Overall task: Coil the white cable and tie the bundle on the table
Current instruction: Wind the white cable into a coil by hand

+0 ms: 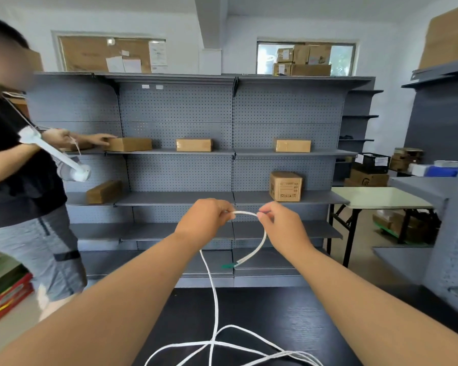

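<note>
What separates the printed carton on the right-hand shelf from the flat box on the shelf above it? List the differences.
The printed carton stands tall, near cube-shaped; the flat box lies low and wide. The printed carton carries black markings on its front; the flat box's front looks plain. The printed carton sits one shelf lower than the flat box. Both are brown cardboard in the right bay of the grey shelving.

Low in the view, a black wood-grain table (288,313), flat and matte. Bears loose, crossing loops of thin white cable (212,343) toward its near edge, spread left to right, with a single strand rising off the surface near the middle.
</note>
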Demonstrator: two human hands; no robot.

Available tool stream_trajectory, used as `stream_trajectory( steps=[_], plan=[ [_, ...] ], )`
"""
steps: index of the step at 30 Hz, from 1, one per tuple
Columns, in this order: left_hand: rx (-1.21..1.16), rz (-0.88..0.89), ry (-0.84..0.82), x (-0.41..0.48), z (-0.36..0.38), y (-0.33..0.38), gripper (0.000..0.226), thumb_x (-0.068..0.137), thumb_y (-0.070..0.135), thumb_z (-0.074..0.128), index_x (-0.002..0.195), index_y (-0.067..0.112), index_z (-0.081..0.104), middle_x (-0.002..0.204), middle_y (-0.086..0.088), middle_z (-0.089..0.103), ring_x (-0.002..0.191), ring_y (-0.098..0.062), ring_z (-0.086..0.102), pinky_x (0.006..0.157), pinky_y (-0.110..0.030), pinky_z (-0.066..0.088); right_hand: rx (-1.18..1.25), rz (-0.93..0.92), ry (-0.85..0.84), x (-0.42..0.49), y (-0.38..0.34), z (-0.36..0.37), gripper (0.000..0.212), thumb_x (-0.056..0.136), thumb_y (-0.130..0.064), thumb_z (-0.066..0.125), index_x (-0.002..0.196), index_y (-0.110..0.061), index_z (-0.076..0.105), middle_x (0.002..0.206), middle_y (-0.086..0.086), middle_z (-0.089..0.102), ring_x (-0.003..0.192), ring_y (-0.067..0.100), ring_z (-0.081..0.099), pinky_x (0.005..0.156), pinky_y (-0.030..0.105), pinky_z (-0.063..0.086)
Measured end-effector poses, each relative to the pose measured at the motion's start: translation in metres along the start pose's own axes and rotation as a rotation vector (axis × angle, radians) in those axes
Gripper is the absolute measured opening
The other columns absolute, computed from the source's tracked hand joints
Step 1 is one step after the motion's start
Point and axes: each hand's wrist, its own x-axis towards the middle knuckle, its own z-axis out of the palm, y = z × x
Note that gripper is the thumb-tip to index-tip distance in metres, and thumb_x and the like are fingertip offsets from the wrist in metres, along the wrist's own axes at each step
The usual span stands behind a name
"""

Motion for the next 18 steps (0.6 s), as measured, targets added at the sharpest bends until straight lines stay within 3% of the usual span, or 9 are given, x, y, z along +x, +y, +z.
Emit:
stream_trajectory(
  steps=[5, 7, 10, 13, 18],
  plan=[
    [-0.034, 0.020, -0.019, -0.004, 0.004, -0.002, 0.018, 0.092, 0.023, 0.056, 0.101, 0.014, 0.069, 0.081, -0.008, 0.062, 0.072, -0.018, 0.047, 0.063, -0.024, 0.030, -0.054, -0.118, -0.192, -0.005, -0.011, -0.002, 0.019, 0.091, -0.023, 0.056, 0.105, -0.014, 0.066, 0.103, 0.004, 0.067, 0.094, 0.018, 0.058, 0.085, 0.030, 0.043],
    [-0.082, -0.010, -0.027, -0.006, 0.006, -0.004, 0.018, 0.091, 0.023, 0.058, 0.102, 0.015, 0.070, 0.084, -0.005, 0.064, 0.076, -0.018, 0.052, 0.065, -0.023, 0.034, -0.109, -0.130, -0.246, -0.006, -0.011, -0.001, 0.017, 0.091, -0.021, 0.056, 0.104, -0.014, 0.065, 0.101, 0.005, 0.067, 0.090, 0.017, 0.056, 0.082, 0.029, 0.042],
    [-0.144, -0.077, -0.071, -0.009, 0.009, -0.006, 0.016, 0.089, 0.025, 0.060, 0.099, 0.016, 0.068, 0.089, -0.005, 0.066, 0.082, -0.018, 0.057, 0.071, -0.024, 0.042, -0.162, -0.144, -0.228, -0.004, -0.012, -0.003, 0.017, 0.093, -0.020, 0.053, 0.103, -0.013, 0.065, 0.101, 0.006, 0.066, 0.091, 0.019, 0.056, 0.081, 0.031, 0.042],
    [-0.137, -0.118, -0.132, -0.012, 0.015, -0.014, 0.009, 0.089, 0.023, 0.058, 0.082, 0.019, 0.062, 0.086, -0.007, 0.068, 0.083, -0.025, 0.063, 0.071, -0.029, 0.047, -0.183, -0.168, -0.234, -0.001, -0.016, -0.006, 0.018, 0.094, -0.020, 0.052, 0.102, -0.011, 0.065, 0.102, 0.006, 0.065, 0.096, 0.022, 0.056, 0.084, 0.032, 0.042],
    [-0.150, -0.232, -0.192, -0.017, 0.019, -0.042, 0.022, 0.090, 0.019, 0.052, 0.069, 0.022, 0.056, 0.079, -0.003, 0.068, 0.084, -0.026, 0.064, 0.077, -0.032, 0.049, -0.197, -0.198, -0.219, 0.010, -0.013, -0.020, 0.017, 0.093, -0.017, 0.053, 0.098, -0.009, 0.067, 0.101, 0.005, 0.066, 0.091, 0.017, 0.055, 0.080, 0.029, 0.040]
  ],
)
